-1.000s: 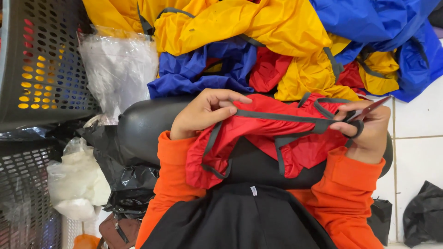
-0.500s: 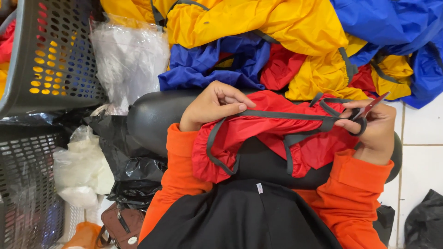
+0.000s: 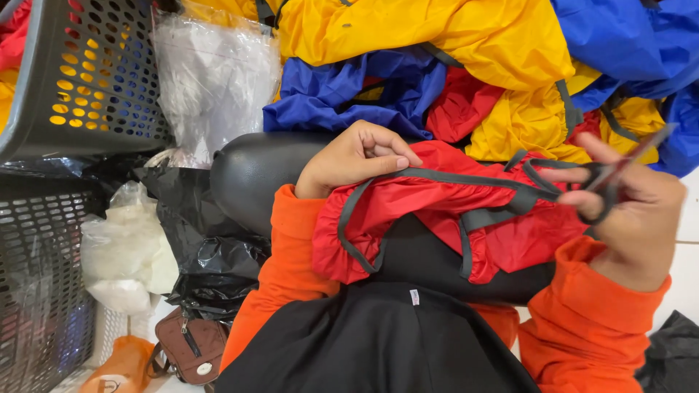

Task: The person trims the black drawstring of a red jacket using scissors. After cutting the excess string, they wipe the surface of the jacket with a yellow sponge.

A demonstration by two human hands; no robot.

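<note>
A red fabric piece with grey binding straps (image 3: 444, 218) lies across my lap. My left hand (image 3: 357, 156) pinches its grey-edged top rim, fingers closed on the cloth. Over at the piece's right end, my right hand (image 3: 630, 211) grips small scissors (image 3: 619, 171), their blades open at the grey strap. Both arms wear orange sleeves over a black garment.
A heap of yellow, blue and red fabric pieces (image 3: 466, 58) lies beyond my hands. Two grey perforated baskets (image 3: 65, 80) stand at the left, with clear plastic bags (image 3: 211, 80), a black bag (image 3: 211, 255) and a small brown purse (image 3: 191, 346). White tiled floor shows at the right.
The view has shifted closer and my hands sit lower in the frame. My right hand has lifted the scissors slightly at the strap; my left hand keeps its pinch.
</note>
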